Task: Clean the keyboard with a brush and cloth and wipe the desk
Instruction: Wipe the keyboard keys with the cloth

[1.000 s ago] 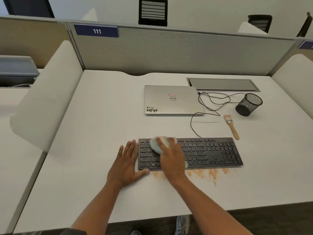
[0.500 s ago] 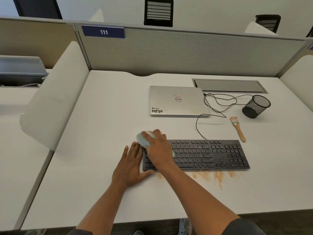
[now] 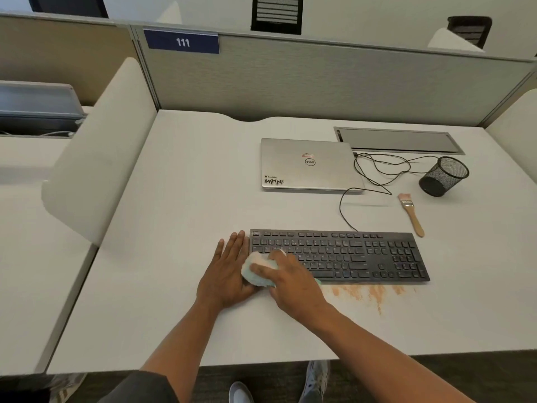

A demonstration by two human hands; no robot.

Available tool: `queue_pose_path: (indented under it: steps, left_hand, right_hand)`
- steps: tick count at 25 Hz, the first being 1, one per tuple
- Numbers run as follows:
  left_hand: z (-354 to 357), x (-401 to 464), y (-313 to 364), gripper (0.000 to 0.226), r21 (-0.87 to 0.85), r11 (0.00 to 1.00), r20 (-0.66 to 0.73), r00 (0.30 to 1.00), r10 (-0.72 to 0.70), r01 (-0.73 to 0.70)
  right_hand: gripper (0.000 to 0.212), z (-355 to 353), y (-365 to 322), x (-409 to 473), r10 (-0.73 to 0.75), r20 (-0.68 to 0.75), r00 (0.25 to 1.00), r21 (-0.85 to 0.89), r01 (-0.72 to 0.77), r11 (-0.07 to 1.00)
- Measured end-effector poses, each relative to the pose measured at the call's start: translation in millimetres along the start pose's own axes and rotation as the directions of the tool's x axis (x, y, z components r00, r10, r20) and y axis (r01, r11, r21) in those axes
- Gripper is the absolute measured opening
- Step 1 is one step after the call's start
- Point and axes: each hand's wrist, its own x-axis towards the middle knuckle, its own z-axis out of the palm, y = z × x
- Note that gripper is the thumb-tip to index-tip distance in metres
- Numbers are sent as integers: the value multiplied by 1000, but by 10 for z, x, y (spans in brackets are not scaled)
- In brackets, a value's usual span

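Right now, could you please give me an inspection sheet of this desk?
Surface: white desk; orange dust smear along the keyboard's near edge.
Job's things: black keyboard flat; cloth at its left end; brush lying beyond its right end, untouched.
Clutter: closed laptop; mesh pen cup tipped over.
Hands: left hand flat on the desk against the keyboard's left end; right hand grips the cloth.
Cables: black cable looped loosely between laptop and keyboard.
Surroundings: partition with sign 111; closed desk hatch.
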Motion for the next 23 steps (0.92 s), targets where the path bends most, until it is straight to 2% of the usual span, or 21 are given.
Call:
queue_pose_path:
  steps: [2,5,8,13,16,20,23]
  left_hand:
    - [-27,-1,8,117,4,1000,-7,1000,1,-1]
    - [-49,-13,24,120,2,1000,12,1000,-8,8]
    - [-59,-20,25,120,8,1000,17,1000,-11,11]
    - [-64,-16,23,105,-83,996,-1,1000,-20,20]
    - [-65,57,149,93,-186,978,-37,994,-107,98]
    - [-109,248,350,82,-238,966,-84,989,-125,102]
    - [-137,452,464,79,-228,970,-115,987,-108,80]
  right_hand:
    - [52,-50,204,-172,15,-34,999,-57,-17,998]
    - [53,-207,516,-235,184,-89,979,-90,-191,977]
    - [55,-214,486,-76,293,-192,937,-71,-311,948]
    - [59,54,79,-4,257,-208,944,-28,-268,963]
    - [60,33,292,-210,235,-244,941,-94,-264,960]
    - [60,-156,761,-301,427,-268,864,-74,-460,885]
    - [57,-181,611,-54,437,-300,848,-37,-468,883]
